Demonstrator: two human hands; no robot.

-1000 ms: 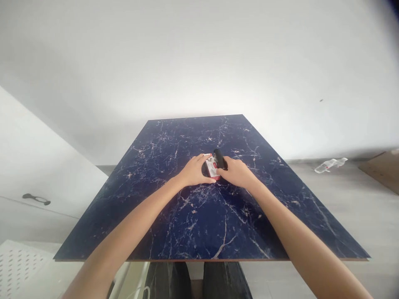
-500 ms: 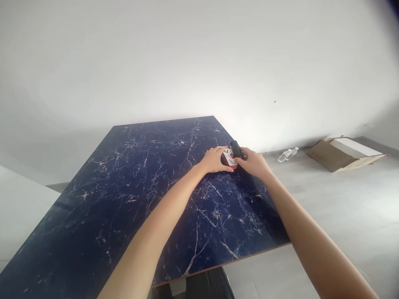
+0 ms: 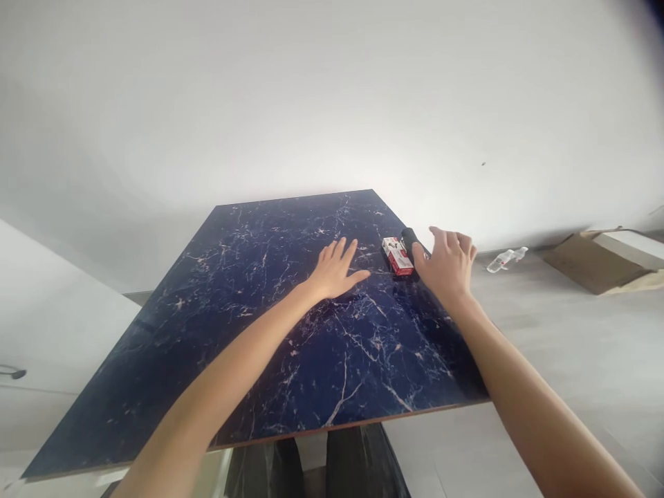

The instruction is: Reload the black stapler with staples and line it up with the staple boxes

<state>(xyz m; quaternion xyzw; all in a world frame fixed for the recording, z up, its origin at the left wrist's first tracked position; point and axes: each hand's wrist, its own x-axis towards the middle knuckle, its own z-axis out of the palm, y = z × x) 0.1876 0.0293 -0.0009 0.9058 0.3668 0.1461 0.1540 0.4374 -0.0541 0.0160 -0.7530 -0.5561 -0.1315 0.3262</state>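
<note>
A small red and white box (image 3: 398, 257) lies near the right edge of the dark blue marbled table (image 3: 218, 332), with something black partly showing beneath it. Close against its right side is a black object (image 3: 409, 239), partly hidden, whose kind I cannot make out. My left hand (image 3: 333, 273) is to the left of the box, fingers spread, holding nothing. On the other side, my right hand (image 3: 447, 261) is raised by the table's right edge with its fingers apart, the thumb close to the black object; whether they touch I cannot tell.
A pale wall (image 3: 311, 97) rises behind the table. On the floor to the right lie clear plastic bottles (image 3: 505, 260) and a brown cardboard box (image 3: 586, 259). A dark cable end (image 3: 18, 374) shows at the far left. My legs (image 3: 357, 460) are below the front edge.
Both hands have let go of the red and white box and the black object. My left hand has moved left, my right hand right. The view has shifted slightly.
</note>
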